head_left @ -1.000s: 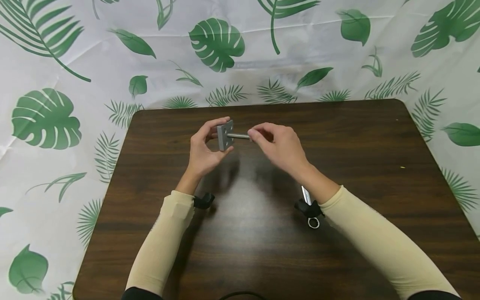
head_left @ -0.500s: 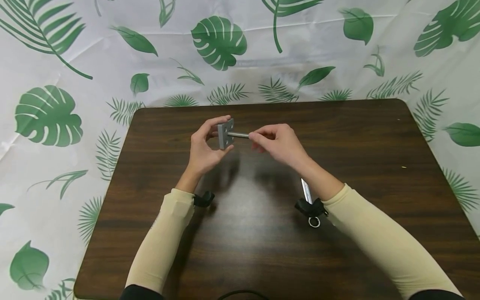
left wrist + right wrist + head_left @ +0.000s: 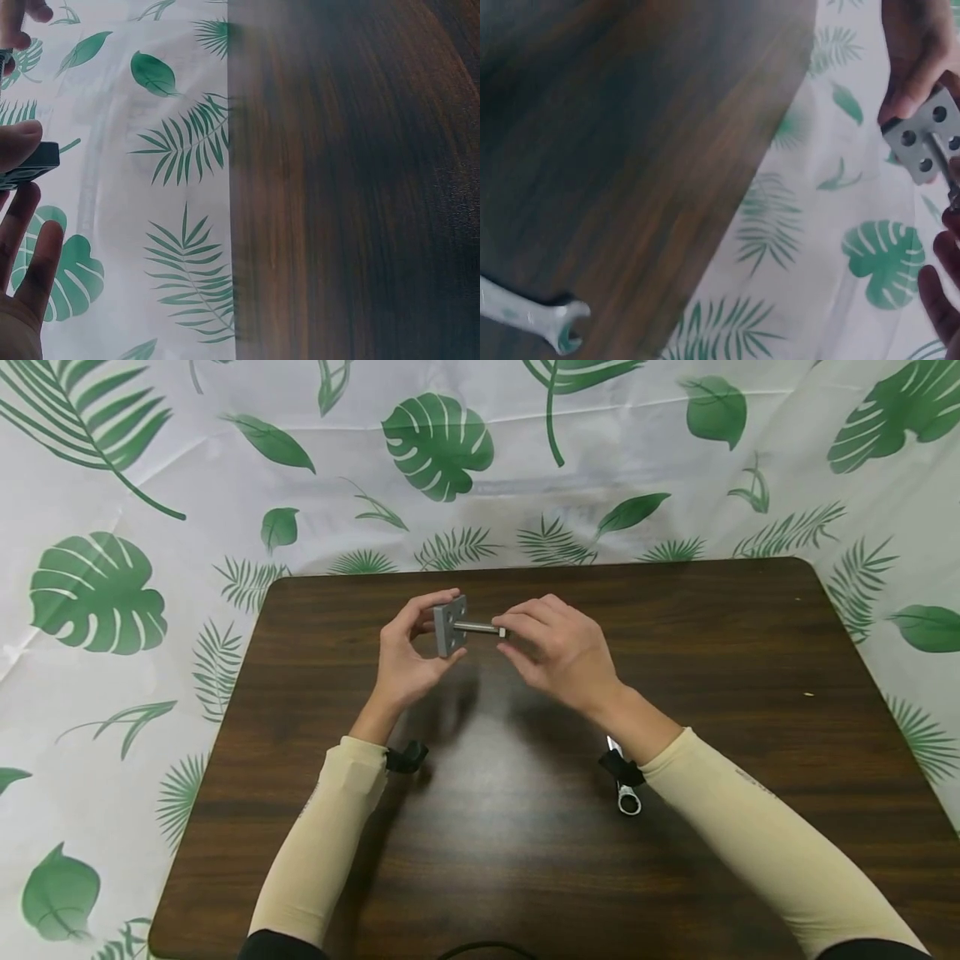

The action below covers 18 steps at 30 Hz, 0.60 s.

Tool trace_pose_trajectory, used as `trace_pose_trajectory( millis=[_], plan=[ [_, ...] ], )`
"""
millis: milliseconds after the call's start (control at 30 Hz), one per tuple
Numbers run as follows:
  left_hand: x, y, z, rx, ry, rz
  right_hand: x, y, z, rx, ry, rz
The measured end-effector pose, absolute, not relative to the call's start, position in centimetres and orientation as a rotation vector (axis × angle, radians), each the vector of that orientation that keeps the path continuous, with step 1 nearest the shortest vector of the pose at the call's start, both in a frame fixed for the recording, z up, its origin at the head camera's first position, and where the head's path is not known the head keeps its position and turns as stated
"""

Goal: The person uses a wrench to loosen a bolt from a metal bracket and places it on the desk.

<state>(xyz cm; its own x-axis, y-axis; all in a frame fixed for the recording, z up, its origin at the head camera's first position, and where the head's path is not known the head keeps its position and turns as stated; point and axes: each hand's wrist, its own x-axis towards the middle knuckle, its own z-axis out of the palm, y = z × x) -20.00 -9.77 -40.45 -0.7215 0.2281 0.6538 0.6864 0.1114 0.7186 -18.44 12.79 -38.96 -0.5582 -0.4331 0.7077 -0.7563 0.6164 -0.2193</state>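
Note:
My left hand (image 3: 408, 664) grips a grey square plate (image 3: 442, 633) by its edges, thumb below and fingers above. Several holes pierce the plate (image 3: 917, 154), seen face-on in the right wrist view. A silver hex bolt (image 3: 476, 627) sticks out from the plate's middle, pointing toward my right hand (image 3: 566, 653). The fingers of that hand curl around the bolt's head, index fingertip right at it and thumb just beneath. Both parts are held above the table. In the left wrist view, the dark end of the plate (image 3: 41, 161) shows beside my thumb.
A combination wrench (image 3: 628, 800) lies on the dark wooden table (image 3: 480, 860), partly hidden under my right wrist and its black strap (image 3: 621, 768). Its jaw end (image 3: 564, 322) shows in the right wrist view. A leaf-patterned white curtain (image 3: 510, 452) hangs behind the table. A cable (image 3: 487, 945) curves at the front.
My right fingers have shifted around the bolt's head, opening from a tight pinch so that the hex head now shows. My left hand and the plate stay nearly still.

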Motion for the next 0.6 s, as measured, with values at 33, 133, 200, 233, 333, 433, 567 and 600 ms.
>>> trace_pose_trajectory(
  millis=[33,133,200,233,333,433,567,600],
  plan=[
    [-20.0,-9.8,-40.5,-0.891,-2.016,-1.642,-18.4,12.8,-39.0,0.896,-2.26,0.738],
    [-20.0,-9.8,-40.5,-0.9,-2.013,-1.646,-18.1,12.6,-38.7,0.738,-2.411,0.936],
    [-20.1,-9.8,-40.6,-0.9,-2.012,-1.647,-18.0,12.5,-38.3,0.601,-2.542,1.118],
    [-20.1,-9.7,-40.6,-0.9,-2.012,-1.649,-18.0,12.5,-38.1,0.527,-2.605,1.222],
    [-20.1,-9.7,-40.6,-0.897,-2.013,-1.652,-18.0,12.4,-37.4,0.33,-2.727,1.525],
    [-20.1,-9.6,-40.6,-0.894,-2.014,-1.656,-18.0,12.3,-36.9,0.245,-2.736,1.726],
    [-20.0,-9.7,-40.6,-0.895,-2.014,-1.651,-18.0,12.2,-37.0,0.351,-2.688,1.634],
    [-20.0,-9.7,-40.5,-0.894,-2.012,-1.65,-18.0,12.2,-37.1,0.412,-2.674,1.532]
  ],
)
